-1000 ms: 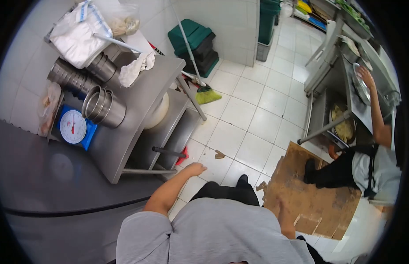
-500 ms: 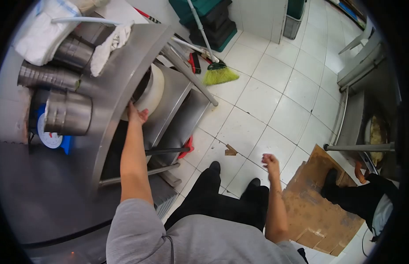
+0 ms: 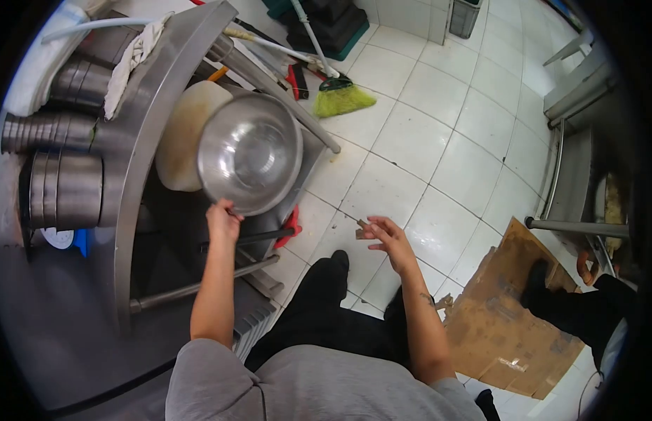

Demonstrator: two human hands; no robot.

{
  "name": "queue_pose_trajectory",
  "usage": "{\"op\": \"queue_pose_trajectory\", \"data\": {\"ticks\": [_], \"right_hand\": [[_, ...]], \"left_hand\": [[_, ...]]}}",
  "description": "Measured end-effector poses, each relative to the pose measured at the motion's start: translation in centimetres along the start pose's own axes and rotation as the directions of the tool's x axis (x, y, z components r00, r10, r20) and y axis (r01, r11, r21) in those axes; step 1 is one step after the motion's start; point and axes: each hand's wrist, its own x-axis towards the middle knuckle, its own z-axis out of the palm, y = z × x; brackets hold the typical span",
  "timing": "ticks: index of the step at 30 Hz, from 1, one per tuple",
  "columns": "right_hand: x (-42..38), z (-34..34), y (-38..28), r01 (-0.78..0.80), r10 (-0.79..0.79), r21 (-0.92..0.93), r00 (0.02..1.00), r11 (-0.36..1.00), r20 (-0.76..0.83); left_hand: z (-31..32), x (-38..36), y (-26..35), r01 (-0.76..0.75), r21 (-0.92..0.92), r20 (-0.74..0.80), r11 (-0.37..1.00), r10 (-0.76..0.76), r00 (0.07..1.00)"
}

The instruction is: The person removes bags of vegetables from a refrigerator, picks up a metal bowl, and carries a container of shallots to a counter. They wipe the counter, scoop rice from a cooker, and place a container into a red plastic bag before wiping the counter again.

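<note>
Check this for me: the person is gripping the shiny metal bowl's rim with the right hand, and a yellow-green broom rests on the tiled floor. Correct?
Not quite: the head view shows the left hand gripping the shiny metal bowl by its rim, not the right hand. The yellow-green broom does rest on the tiled floor.

- Upper garment: plain grey T-shirt [image 3: 340, 386], matte fabric, creased at the left underarm.
- Sleeves: short, same grey; left sleeve [image 3: 203, 372] and right sleeve [image 3: 454, 398] both end above the elbow.
- Forearms, left hand [image 3: 224, 221] and right hand [image 3: 388, 242]: bare.
- Right forearm: small dark marking [image 3: 427, 299], design too small to read.
- Legwear: black trousers [image 3: 305, 330], long, loose-fitting.
- Footwear: dark shoe [image 3: 341, 259], rounded toe.
</note>
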Motion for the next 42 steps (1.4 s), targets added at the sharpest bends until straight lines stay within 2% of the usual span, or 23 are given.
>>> {"op": "queue_pose_trajectory", "data": {"ticks": [3,4,8,12,15,17,18,19,20,21,22,23,24,25,26,29,32,34,35,38,40,41,42], "right_hand": [[0.5,1.7,-3.1,-0.009,0.004,0.096,0.998,0.995,0.060],[0.4,2.5,-3.8,-0.019,0.010,0.124,0.997,0.992,0.075],[-1.3,5.0,-6.6,-0.052,0.066,0.170,0.995,0.984,-0.080],[-3.4,5.3,-7.4,-0.035,0.088,0.251,0.975,0.967,-0.202],[-6.8,4.7,-9.2,-0.021,0.089,0.209,0.942,0.978,-0.324],[-8.8,3.9,-10.6,-0.010,0.061,0.137,0.924,0.990,-0.377],[-10.6,4.1,-12.0,0.046,-0.005,0.088,0.910,0.995,-0.415],[-11.7,3.2,-12.4,0.150,-0.203,-0.155,0.881,0.976,-0.428],[-12.3,1.2,-11.9,0.288,-0.511,-0.510,0.773,0.811,-0.376],[-14.5,1.6,-13.4,0.222,-0.695,-0.780,0.633,0.585,-0.341],[-16.0,1.0,-13.6,0.278,-0.808,-0.840,0.521,0.466,-0.276],[-18.4,0.6,-14.0,0.142,-0.811,-0.913,0.525,0.383,-0.258],[-19.5,-1.2,-13.9,-0.138,-0.685,-0.890,0.590,0.435,-0.427],[-21.8,-0.9,-13.6,-0.348,-0.723,-0.887,0.522,0.305,-0.453],[-23.6,-1.8,-12.9,-0.364,-0.725,-0.869,0.488,0.336,-0.485],[-29.9,-3.2,-10.7,-0.484,-0.642,-0.716,0.346,0.502,-0.684],[-36.5,-2.0,-7.5,-0.634,-0.560,-0.518,0.157,0.575,-0.814],[-40.9,-1.3,-3.7,-0.681,-0.515,-0.388,0.019,0.621,-0.857],[-42.9,-0.9,-1.5,-0.697,-0.492,-0.328,-0.041,0.638,-0.870],[-47.7,-0.8,5.4,-0.631,-0.266,-0.008,-0.316,0.776,-0.911],[-51.1,0.1,8.8,-0.408,0.037,0.251,-0.465,0.878,-0.884],[-51.9,-1.8,14.0,-0.269,0.199,0.386,-0.531,0.882,-0.824],[-53.0,-2.6,17.6,-0.122,0.354,0.501,-0.568,0.857,-0.743]], "left_hand": [[2.1,-4.6,-2.9,0.051,0.114,0.028,0.992,-0.054,0.998],[2.7,-5.9,-3.1,0.085,0.154,0.108,0.984,-0.102,0.989],[6.0,-9.6,-3.7,0.079,0.154,0.176,0.985,-0.106,0.979],[7.2,-12.4,-2.3,0.049,0.325,0.363,0.945,-0.172,0.916],[8.5,-15.0,1.4,0.099,0.665,0.352,0.741,-0.428,0.832],[6.9,-14.1,-0.8,-0.334,0.742,0.509,0.582,-0.163,0.845],[6.0,-14.2,-1.4,-0.513,0.741,0.583,0.432,-0.037,0.811],[5.6,-15.2,-0.6,-0.637,0.698,0.690,0.328,-0.070,0.721],[5.7,-16.5,0.3,-0.747,0.628,0.777,0.219,-0.121,0.618],[6.5,-19.0,2.3,-0.741,0.645,0.763,0.185,-0.192,0.617],[7.4,-21.7,4.0,-0.738,0.658,0.745,0.149,-0.269,0.610],[7.6,-22.6,3.3,-0.813,0.582,0.775,0.029,-0.321,0.544],[7.8,-23.3,2.4,-0.875,0.476,0.794,-0.086,-0.388,0.469],[8.4,-25.1,1.9,-0.841,0.540,0.792,0.002,-0.341,0.507],[8.8,-26.8,1.9,-0.808,0.581,0.789,0.097,-0.311,0.530],[9.7,-29.5,1.7,-0.942,0.299,0.875,0.155,-0.437,0.206],[10.2,-28.0,-1.6,-0.997,-0.012,0.524,0.073,-0.849,-0.069],[10.9,-27.3,-2.2,-0.986,-0.163,0.323,0.034,-0.943,-0.086],[11.3,-26.1,-2.9,-0.973,-0.231,0.309,-0.001,-0.948,-0.072],[13.3,-20.8,-6.1,-0.949,-0.303,0.402,-0.090,-0.915,-0.041],[15.5,-17.8,-7.5,-0.960,-0.246,0.509,-0.137,-0.861,-0.007],[17.3,-18.3,-6.8,-0.849,-0.518,0.420,-0.105,-0.896,-0.146],[18.8,-18.7,-7.1,-0.849,-0.489,0.465,-0.199,-0.883,-0.061]]}}
